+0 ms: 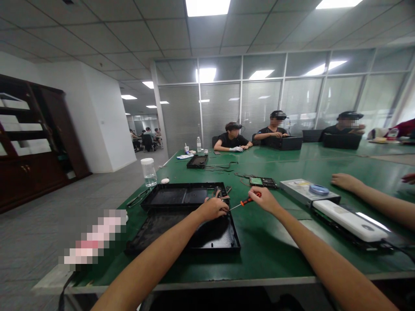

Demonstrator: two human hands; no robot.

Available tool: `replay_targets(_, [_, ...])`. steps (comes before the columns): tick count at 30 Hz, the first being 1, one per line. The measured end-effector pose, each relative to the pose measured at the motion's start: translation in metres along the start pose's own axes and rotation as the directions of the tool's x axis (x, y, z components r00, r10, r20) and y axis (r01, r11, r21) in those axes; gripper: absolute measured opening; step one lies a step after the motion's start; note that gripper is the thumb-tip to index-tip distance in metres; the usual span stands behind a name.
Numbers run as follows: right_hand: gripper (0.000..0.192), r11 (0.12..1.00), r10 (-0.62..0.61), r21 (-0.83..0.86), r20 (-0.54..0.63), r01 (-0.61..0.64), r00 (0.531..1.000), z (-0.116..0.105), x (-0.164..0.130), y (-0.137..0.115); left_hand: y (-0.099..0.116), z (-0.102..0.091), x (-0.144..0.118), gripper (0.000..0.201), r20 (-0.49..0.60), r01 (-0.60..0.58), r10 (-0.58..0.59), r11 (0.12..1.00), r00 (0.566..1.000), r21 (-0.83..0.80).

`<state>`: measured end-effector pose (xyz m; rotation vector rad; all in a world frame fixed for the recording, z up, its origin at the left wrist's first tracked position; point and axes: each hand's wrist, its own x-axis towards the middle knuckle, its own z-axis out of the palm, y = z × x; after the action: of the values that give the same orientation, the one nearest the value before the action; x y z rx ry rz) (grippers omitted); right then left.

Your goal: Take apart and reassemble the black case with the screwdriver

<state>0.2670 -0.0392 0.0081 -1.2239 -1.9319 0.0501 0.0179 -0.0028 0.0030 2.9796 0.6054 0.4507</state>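
Fingers [259, 195] around screwdriver [247, 201], wrist bent.

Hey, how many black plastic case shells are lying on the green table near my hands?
2. One black shell lies nearest, under the left hand. The second shell sits just behind it. The right hand holds a screwdriver. Farther black cases may be similar parts.

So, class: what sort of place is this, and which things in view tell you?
Probably an office used as an electronics workshop: a long green table, glass partition walls, opened black casings, and a screwdriver in the right hand.
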Motion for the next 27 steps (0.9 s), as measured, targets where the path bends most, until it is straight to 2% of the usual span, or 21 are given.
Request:
replay_targets(4, [0.031, 0.981, -0.057, -0.182, 0.050, 0.065, 0.997, -0.009, 0.004, -0.020, 0.000, 0.000, 0.001, 0.012, -0.010, -0.016, 0.016, 0.999, 1.000, 0.035])
replay_targets(7, [0.031, 0.929, -0.080, -0.348, 0.153, 0.129, 0.985, -0.020, 0.011, -0.047, -0.001, 0.001, 0.002, 0.013, -0.013, -0.023, 0.023, 0.999, 1.000, 0.035])
replay_targets(10, [0.022, 0.901, -0.084, -0.386, 0.293, 0.198, 0.952, -0.029, 0.019, -0.077, 0.000, 0.001, 0.003, 0.012, -0.007, 0.001, -0.001, 0.999, 1.000, 0.043])
replay_targets(14, [0.035, 0.840, -0.023, -0.489, 0.400, 0.234, 0.916, -0.031, 0.032, -0.112, 0.003, 0.000, 0.002, 0.008, 0.008, 0.058, -0.059, 0.996, 0.998, 0.074])
replay_targets(17, [0.057, 0.716, 0.086, -0.674, 0.346, 0.183, 0.934, -0.026, 0.040, -0.129, 0.004, -0.001, 0.001, 0.007, 0.010, 0.081, -0.082, 0.993, 0.997, 0.085])
replay_targets(19, [0.060, 0.659, 0.108, -0.734, 0.308, 0.164, 0.945, -0.024, 0.042, -0.137, 0.004, -0.001, 0.000, 0.007, 0.013, 0.068, -0.070, 0.994, 0.997, 0.081])
replay_targets(23, [0.051, 0.679, 0.063, -0.696, 0.372, 0.234, 0.926, -0.021, 0.040, -0.145, 0.003, -0.002, -0.003, 0.008, 0.014, 0.059, -0.060, 0.994, 0.998, 0.090])
replay_targets(27, [0.058, 0.664, 0.104, -0.735, 0.275, 0.139, 0.956, -0.021, 0.039, -0.141, 0.004, -0.006, -0.005, 0.008, 0.026, 0.046, -0.049, 0.994, 0.998, 0.098])
